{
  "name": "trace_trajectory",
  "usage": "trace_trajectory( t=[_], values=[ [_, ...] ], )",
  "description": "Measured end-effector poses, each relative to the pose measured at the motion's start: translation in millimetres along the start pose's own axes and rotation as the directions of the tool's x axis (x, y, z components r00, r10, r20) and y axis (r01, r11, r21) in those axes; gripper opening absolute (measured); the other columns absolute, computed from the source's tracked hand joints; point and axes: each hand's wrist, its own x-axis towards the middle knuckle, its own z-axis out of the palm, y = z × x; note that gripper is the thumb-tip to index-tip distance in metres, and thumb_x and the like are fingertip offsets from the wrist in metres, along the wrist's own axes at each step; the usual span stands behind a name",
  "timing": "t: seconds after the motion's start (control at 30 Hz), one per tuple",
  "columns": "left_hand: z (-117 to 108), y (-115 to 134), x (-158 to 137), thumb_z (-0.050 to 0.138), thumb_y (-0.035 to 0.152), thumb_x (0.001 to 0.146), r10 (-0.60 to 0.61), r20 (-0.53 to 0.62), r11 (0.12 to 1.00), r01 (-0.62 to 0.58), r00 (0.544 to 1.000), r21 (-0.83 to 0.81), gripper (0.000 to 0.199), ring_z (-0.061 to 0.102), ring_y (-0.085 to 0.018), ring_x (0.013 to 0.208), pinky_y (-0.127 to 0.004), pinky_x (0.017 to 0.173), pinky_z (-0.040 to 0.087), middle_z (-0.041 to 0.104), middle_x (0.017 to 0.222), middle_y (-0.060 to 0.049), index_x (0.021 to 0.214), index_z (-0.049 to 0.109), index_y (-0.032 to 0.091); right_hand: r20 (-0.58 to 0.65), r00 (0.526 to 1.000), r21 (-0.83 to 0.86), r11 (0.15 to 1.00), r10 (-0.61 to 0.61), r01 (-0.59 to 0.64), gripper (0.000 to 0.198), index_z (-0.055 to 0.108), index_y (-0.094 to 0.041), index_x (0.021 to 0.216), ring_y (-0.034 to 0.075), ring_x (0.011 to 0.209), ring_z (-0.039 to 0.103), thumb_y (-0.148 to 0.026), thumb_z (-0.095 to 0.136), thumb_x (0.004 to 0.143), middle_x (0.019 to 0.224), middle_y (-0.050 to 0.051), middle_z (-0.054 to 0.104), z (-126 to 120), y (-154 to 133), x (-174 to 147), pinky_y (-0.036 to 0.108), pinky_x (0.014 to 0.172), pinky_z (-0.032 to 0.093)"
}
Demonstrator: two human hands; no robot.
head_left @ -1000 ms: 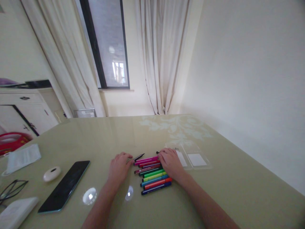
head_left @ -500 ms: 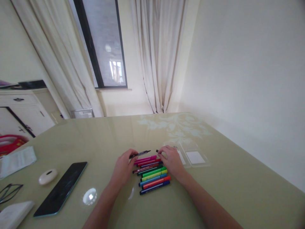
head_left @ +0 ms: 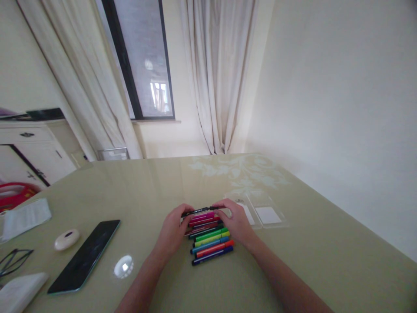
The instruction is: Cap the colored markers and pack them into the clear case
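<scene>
My left hand is closed on the barrel of a black marker pen, held above the far end of a row of markers. My right hand pinches the black cap, which meets the pen's tip. Below the hands several coloured markers lie side by side: a pink marker, a green marker, a red-orange marker and a dark blue marker nearest me. Part of the row is covered by my fingers.
Right of my right hand lies an open clear plastic case with a white card. To the left are a phone, a round white case, glasses, a white box and a face mask.
The cap in my right hand and the black marker pen in my left hand have come together; before, a gap lay between them. The row of markers lies as before.
</scene>
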Motion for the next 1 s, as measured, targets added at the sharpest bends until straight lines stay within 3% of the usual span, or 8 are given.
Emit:
trace_trajectory(
  t=[0.27, 0.57, 0.87, 0.93, 1.0],
  values=[
    [-1, 14, -2, 0.056, 0.035, 0.087, 0.013, -0.026, 0.999, -0.014, 1.000, -0.032, 0.024, 0.071, -0.024, 0.092, -0.035, 0.085, 0.055, 0.078, 0.097, -0.005, 0.096, 0.074, 0.022, 0.034, 0.999, 0.030, 0.999, -0.021, 0.020, 0.017, 0.075, -0.022, 0.099, 0.022, 0.095, 0.070, -0.026, 0.059, 0.095, 0.098, 0.005, 0.076, -3, 0, -1, 0.035, 0.090, 0.053],
    [3, 8, -7, 0.061, 0.041, 0.085, -0.084, 0.005, 0.989, 0.084, 0.996, -0.123, 0.027, 0.073, -0.025, 0.090, -0.037, 0.084, 0.059, 0.080, 0.096, -0.003, 0.095, 0.080, 0.024, 0.073, 0.996, 0.087, 0.994, 0.055, -0.061, 0.018, 0.078, -0.023, 0.094, 0.022, 0.090, 0.072, -0.028, 0.061, 0.091, 0.093, 0.004, 0.079, -6, 1, -5, 0.035, 0.088, 0.054],
    [7, 6, -7, 0.063, 0.046, 0.088, -0.057, -0.003, 0.991, 0.056, 0.998, -0.122, 0.030, 0.072, -0.024, 0.086, -0.036, 0.083, 0.059, 0.080, 0.094, -0.003, 0.098, 0.079, 0.023, 0.071, 0.993, 0.166, 0.981, 0.094, -0.105, 0.013, 0.077, -0.021, 0.090, 0.021, 0.085, 0.072, -0.027, 0.065, 0.090, 0.088, 0.003, 0.079, -3, -3, -1, 0.033, 0.083, 0.055],
    [7, 2, -4, 0.060, 0.048, 0.091, -0.027, 0.004, 0.996, 0.027, 1.000, -0.087, 0.031, 0.072, -0.024, 0.090, -0.037, 0.086, 0.058, 0.079, 0.096, -0.004, 0.097, 0.078, 0.023, 0.066, 0.993, 0.141, 0.984, 0.098, -0.106, 0.013, 0.077, -0.021, 0.091, 0.021, 0.085, 0.072, -0.025, 0.065, 0.090, 0.088, 0.003, 0.078, -2, -2, 0, 0.033, 0.083, 0.055],
    [8, -5, -1, 0.055, 0.049, 0.093, 0.005, -0.062, 0.999, -0.007, 0.998, -0.033, 0.034, 0.071, -0.026, 0.100, -0.040, 0.094, 0.056, 0.078, 0.103, -0.006, 0.098, 0.076, 0.022, 0.044, 0.994, 0.083, 0.991, 0.102, -0.105, 0.013, 0.076, -0.021, 0.093, 0.021, 0.086, 0.072, -0.023, 0.064, 0.091, 0.090, 0.003, 0.078, -1, 1, 0, 0.033, 0.084, 0.054]
  ],
)
